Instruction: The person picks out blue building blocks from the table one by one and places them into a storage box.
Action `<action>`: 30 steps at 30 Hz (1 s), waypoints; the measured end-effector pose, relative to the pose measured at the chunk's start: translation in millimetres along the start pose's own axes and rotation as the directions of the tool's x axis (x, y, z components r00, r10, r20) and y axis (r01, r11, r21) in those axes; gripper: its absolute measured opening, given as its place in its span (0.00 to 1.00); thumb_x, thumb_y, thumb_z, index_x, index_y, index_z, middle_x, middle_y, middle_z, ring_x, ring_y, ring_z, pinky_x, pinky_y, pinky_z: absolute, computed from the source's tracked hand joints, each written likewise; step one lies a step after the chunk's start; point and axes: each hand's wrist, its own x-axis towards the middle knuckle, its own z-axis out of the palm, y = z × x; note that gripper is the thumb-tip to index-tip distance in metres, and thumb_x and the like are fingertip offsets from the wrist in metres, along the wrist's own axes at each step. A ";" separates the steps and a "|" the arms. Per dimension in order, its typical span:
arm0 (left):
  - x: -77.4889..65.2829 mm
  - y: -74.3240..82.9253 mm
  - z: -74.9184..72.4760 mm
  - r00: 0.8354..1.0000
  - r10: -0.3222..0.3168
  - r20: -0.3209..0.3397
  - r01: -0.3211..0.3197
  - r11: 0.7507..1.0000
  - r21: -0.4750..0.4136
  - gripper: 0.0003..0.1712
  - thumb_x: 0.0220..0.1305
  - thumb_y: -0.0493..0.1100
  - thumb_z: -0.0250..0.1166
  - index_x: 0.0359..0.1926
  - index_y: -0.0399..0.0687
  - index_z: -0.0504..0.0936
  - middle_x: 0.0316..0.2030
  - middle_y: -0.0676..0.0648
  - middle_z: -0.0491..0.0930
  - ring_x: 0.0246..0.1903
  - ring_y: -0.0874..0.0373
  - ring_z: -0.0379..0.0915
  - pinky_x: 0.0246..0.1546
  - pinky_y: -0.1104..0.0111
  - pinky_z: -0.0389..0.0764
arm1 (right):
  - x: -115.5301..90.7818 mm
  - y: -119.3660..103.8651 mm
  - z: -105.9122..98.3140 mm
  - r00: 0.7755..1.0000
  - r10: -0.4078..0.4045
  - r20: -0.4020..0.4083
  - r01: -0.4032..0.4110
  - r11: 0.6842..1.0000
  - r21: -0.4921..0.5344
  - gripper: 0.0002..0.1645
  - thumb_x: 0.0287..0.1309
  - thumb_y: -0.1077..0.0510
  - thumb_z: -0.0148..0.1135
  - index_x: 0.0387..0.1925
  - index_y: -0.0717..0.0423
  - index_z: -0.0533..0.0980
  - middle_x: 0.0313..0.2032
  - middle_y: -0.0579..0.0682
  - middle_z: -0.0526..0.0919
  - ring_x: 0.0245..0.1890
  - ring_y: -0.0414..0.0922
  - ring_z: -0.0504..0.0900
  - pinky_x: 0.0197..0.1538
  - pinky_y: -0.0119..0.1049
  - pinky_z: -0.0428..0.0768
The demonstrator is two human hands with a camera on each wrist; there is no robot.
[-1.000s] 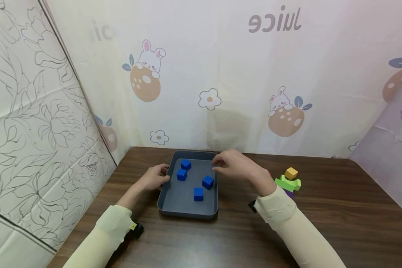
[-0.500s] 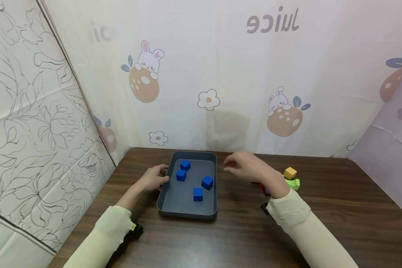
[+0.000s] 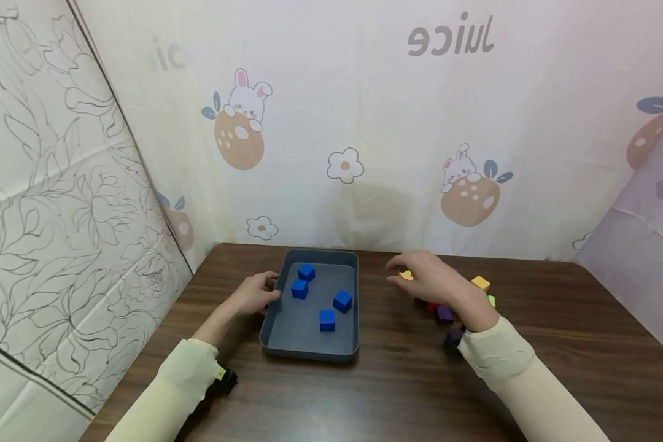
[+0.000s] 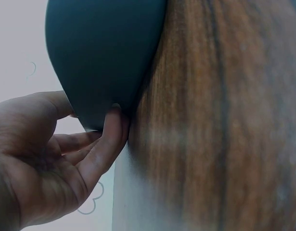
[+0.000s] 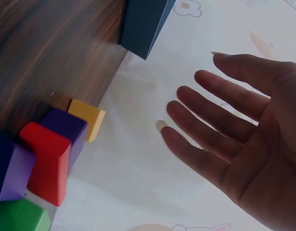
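My left hand [image 3: 256, 293] pinches the left wall of a dark grey tray [image 3: 287, 351]. In the left wrist view its thumb goes over the rim and its fingers [image 4: 109, 137] press on the outer wall. Blue cubes [image 3: 327, 320] lie scattered inside the tray. My right hand [image 3: 428, 281] hovers right of the tray with nothing in it. The right wrist view shows its fingers [image 5: 205, 127] extended and slightly bent, apart from the blocks. A yellow block [image 3: 406, 275] shows past the fingertips. Under the hand are a red block [image 5: 46, 161] and a purple block [image 5: 66, 127].
A second yellow block [image 3: 480, 283] and a light green block [image 3: 492, 301] lie farther right, partly behind the right forearm. The dark wooden table [image 3: 309, 405] ends at a printed curtain [image 3: 304, 202] at the back.
My right hand has moved right, from the tray's right rim to over the loose blocks. A yellow block now shows at its fingertips. The left hand and the tray have stayed put.
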 end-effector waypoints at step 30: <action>-21.5 27.4 -22.4 0.993 0.067 -0.093 -0.022 0.906 0.422 0.27 0.79 0.46 0.58 0.69 0.32 0.75 0.60 0.33 0.80 0.61 0.38 0.77 0.62 0.44 0.79 | -36.6 26.2 -8.5 0.989 0.089 -0.116 -0.098 0.993 -0.070 0.23 0.71 0.52 0.69 0.62 0.58 0.82 0.61 0.58 0.83 0.63 0.60 0.80 0.65 0.63 0.78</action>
